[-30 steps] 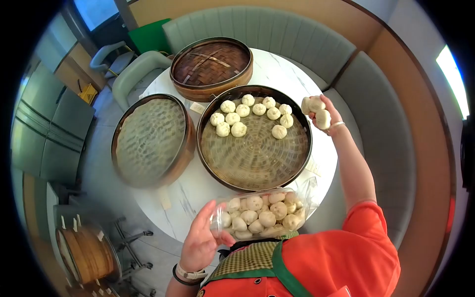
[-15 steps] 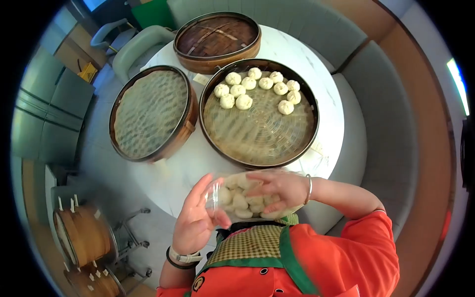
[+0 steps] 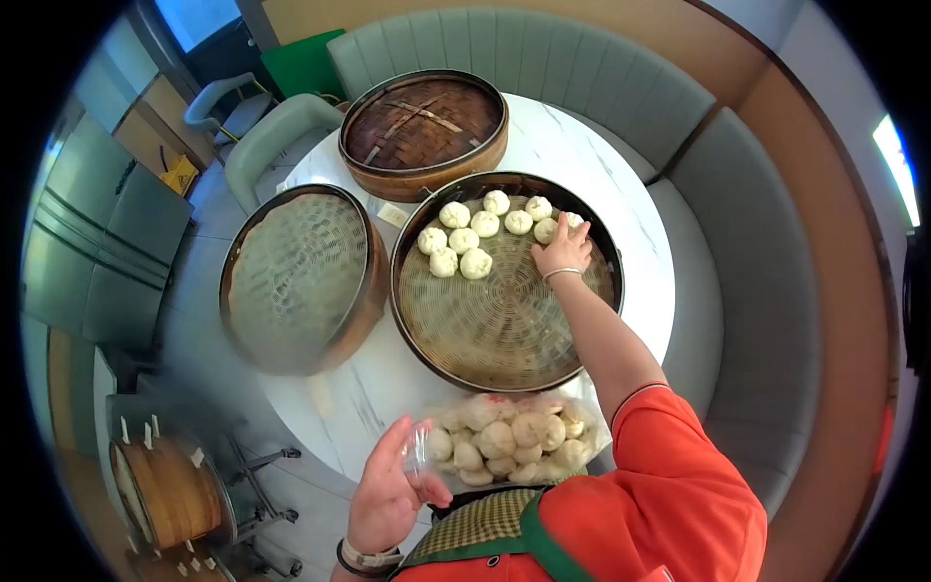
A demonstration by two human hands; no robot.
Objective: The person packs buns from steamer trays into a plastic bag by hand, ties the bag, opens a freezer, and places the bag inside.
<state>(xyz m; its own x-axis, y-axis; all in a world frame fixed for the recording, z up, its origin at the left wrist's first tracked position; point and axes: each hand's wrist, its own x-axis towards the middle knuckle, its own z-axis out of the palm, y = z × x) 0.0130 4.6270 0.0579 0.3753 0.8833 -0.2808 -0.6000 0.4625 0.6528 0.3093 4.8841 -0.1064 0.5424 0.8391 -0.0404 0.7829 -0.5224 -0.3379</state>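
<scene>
White pleated buns [image 3: 475,263] sit in the upper part of a large round bamboo steamer tray [image 3: 504,339]. My right hand [image 3: 564,254] is over the buns at the right of this tray, fingers curled down around a bun. The palm and fingers hide some of the buns there. Close to my body lies a clear plastic bag [image 3: 419,448] filled with more buns [image 3: 497,439]. At its left end is my left hand [image 3: 388,495], thumb and fingers around the bag's edge.
A second steamer tray [image 3: 296,262] stands tilted on the left. Behind, another steamer [image 3: 427,121] has a woven brown surface. All are on a round marble table [image 3: 645,247], with a grey curved bench [image 3: 766,262] around it. Wooden steamers [image 3: 170,490] stand on a wheeled rack, lower left.
My right hand has left the plastic bag and reached forward to the buns in the tray. My left hand stays at the bag. The view has tilted up slightly.
</scene>
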